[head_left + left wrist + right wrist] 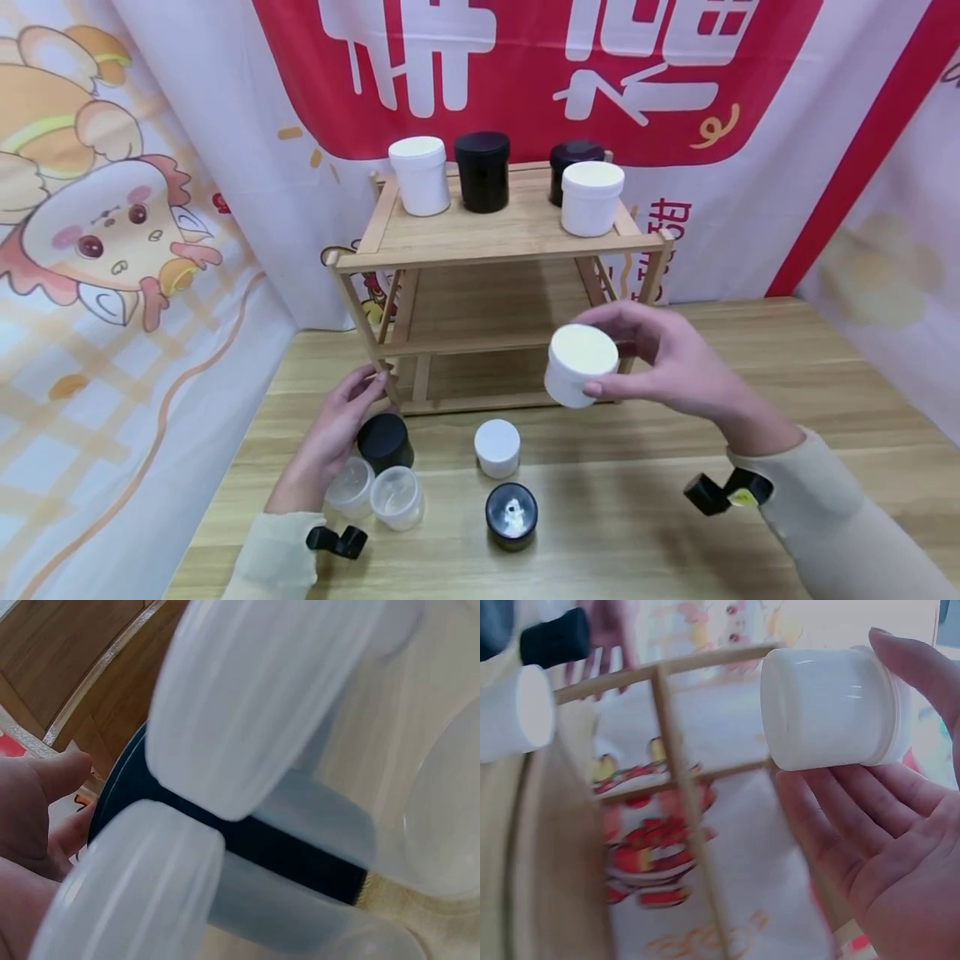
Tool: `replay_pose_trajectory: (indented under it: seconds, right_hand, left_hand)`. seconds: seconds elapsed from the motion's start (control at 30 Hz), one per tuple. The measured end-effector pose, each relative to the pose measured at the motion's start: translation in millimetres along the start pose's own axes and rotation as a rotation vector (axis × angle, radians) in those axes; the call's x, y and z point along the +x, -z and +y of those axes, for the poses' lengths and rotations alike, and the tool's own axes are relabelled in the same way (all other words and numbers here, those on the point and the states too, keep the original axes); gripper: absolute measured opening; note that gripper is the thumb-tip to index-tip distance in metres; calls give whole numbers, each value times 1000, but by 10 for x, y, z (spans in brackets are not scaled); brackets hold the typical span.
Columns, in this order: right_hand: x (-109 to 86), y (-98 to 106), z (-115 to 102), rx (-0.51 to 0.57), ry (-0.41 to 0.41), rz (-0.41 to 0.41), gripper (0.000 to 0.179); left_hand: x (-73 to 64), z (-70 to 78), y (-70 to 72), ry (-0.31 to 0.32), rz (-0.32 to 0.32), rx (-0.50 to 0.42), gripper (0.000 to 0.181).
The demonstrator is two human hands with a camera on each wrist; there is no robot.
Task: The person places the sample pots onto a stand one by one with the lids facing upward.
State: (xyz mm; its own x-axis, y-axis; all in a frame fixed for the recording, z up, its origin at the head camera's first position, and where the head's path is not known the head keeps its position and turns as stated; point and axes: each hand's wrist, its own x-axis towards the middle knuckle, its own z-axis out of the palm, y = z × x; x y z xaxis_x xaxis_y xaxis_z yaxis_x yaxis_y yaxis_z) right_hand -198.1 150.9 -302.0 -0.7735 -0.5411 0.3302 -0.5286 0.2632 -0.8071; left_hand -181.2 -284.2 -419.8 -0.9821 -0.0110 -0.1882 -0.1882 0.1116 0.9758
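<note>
In the head view my right hand (pixel 660 358) holds a white lidded jar (pixel 581 367) in front of the wooden shelf's right side, thumb and fingers on either side. The right wrist view shows this white jar (pixel 832 709) tipped sideways relative to that camera. At the lower left of the wooden shelf (pixel 495 237), my left hand (pixel 345 421) grips the front left post, thumb in front. Just below that hand stand a black jar (pixel 386 446) and two clear cups, one (pixel 351 486) partly hidden by my wrist, the other (pixel 397 497) beside it.
On the shelf top stand a white jar (pixel 420 177) and black jar (pixel 482 173) at left, another black jar (pixel 576 154) behind a white jar (pixel 592 200) at right. A small white jar (pixel 497 448) and shiny dark jar (pixel 512 517) stand on the table (pixel 615 533).
</note>
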Motion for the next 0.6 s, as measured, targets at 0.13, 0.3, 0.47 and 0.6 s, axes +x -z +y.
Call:
replay_pose_trajectory:
  seconds: [0.13, 0.3, 0.47, 0.6]
  right_hand:
    - [151, 62, -335, -37, 9, -1, 56]
    - [292, 64, -652, -52, 7, 69, 60]
    - [462, 27, -862, -61, 39, 143, 61]
    - [585, 1, -978, -57, 57, 154, 60]
  left_hand:
    - [-1, 1, 2, 5, -2, 0, 70]
    - [-5, 1, 6, 10, -6, -3, 72]
    - [11, -6, 6, 8, 1, -1, 72]
    - [22, -12, 12, 2, 9, 3, 69]
